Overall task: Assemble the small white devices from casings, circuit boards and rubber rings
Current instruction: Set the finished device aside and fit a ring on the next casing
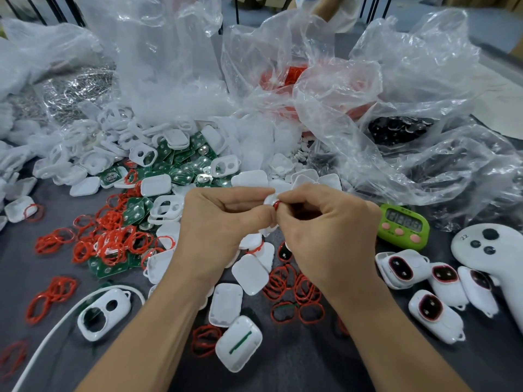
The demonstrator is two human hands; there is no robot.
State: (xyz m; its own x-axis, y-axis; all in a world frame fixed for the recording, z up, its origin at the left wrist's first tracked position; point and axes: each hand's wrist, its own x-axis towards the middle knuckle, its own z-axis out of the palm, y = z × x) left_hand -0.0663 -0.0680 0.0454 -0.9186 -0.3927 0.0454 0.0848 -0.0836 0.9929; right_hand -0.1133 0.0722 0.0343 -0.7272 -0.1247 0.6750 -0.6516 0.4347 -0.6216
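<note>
Both hands up over worktop (pixel 297 360) | left hand (pixel 215 222) grip pinched on white casing (pixel 270 200) | right hand (pixel 325 224) grip pinching red rubber ring (pixel 276 205) right against it, probably seating next | finished devices (pixel 402 268) off right

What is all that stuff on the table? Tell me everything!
White casings: many, white, scattered everywhere.
Circuit boards: many, green, centre-left pile.
Rubber rings: many, red, left and centre.
Finished devices: about five, white with dark windows, right.
Timer: one, green, right.
Controller: one, white, far right.
Plastic bags: several, clear, back.
Cable: one, white, lower left.
Left hand, right hand: pinching a white piece with a red ring.
</note>
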